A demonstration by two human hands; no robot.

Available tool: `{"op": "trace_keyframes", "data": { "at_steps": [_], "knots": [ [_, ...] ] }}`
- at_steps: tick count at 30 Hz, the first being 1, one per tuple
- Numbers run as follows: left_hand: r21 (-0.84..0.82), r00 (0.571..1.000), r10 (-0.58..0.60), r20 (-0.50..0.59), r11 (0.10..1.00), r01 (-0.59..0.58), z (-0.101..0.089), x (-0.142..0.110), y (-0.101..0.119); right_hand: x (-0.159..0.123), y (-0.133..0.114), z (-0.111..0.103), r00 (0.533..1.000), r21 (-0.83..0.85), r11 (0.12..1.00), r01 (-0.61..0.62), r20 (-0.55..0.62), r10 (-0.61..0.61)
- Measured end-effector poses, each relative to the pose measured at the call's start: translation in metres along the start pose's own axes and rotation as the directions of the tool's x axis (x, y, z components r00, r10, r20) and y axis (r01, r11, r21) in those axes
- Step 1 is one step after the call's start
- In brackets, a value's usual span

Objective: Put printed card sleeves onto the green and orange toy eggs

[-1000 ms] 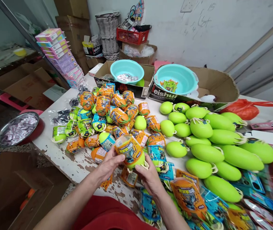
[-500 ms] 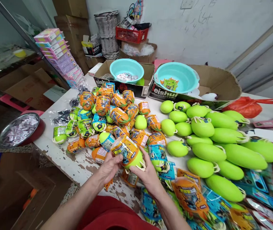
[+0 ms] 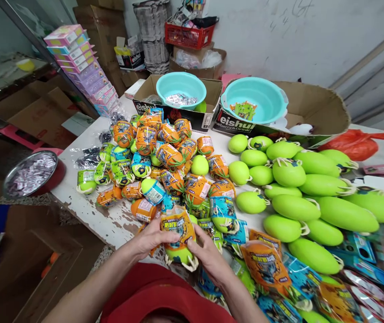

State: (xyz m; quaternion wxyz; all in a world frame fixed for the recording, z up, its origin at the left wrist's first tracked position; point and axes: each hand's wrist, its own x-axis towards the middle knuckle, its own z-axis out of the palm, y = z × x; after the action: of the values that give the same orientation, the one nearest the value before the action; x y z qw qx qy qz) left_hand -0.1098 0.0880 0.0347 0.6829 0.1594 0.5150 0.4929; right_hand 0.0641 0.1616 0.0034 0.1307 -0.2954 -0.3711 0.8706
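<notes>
Between my two hands is a lime-green egg toy point(image 3: 179, 256) with an orange printed wrapper point(image 3: 176, 224) over its upper part and cream-coloured strands hanging from its lower end. My left hand point(image 3: 153, 237) grips it from the left, thumb on the wrapper. On the other side my right hand point(image 3: 208, 251) closes round it, its thumb pressed on the wrapper's front. Just beyond lies a pile of wrapped eggs point(image 3: 169, 157) in orange, blue and green sleeves. To the right, bare green eggs point(image 3: 294, 207) lie in rough rows, many with cream strands.
At the back, two turquoise basins point(image 3: 254, 96) holding small packets rest on cut-open cartons point(image 3: 316, 107). A metal bowl of sachets point(image 3: 32, 172) stands off the table's left edge. Stacked boxes point(image 3: 87, 74) rise behind it. Flat wrappers point(image 3: 299, 287) and wrapped eggs crowd the front right.
Both hands have drawn the egg down and closer to my body. It was tilted and now stands more upright, strands downward. The camera view has shifted slightly.
</notes>
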Motion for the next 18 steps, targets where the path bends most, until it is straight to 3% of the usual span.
{"op": "trace_keyframes", "data": {
  "at_steps": [5, 12, 18],
  "knots": [
    [-0.007, 0.972, -0.101, 0.210, 0.994, 0.105, -0.004, -0.013, -0.013, -0.015, 0.015, -0.001, 0.996, 0.116, 0.990, -0.080, 0.034, 0.077],
    [-0.165, 0.981, -0.146, 0.124, 0.972, 0.165, -0.006, -0.031, -0.039, -0.029, 0.037, -0.005, 0.991, 0.144, 0.981, -0.132, 0.034, 0.129],
    [-0.188, 0.980, -0.155, 0.125, 0.966, 0.177, -0.001, -0.038, -0.040, -0.030, 0.044, -0.004, 0.991, 0.096, 0.987, -0.132, 0.050, 0.127]
  ]
}}
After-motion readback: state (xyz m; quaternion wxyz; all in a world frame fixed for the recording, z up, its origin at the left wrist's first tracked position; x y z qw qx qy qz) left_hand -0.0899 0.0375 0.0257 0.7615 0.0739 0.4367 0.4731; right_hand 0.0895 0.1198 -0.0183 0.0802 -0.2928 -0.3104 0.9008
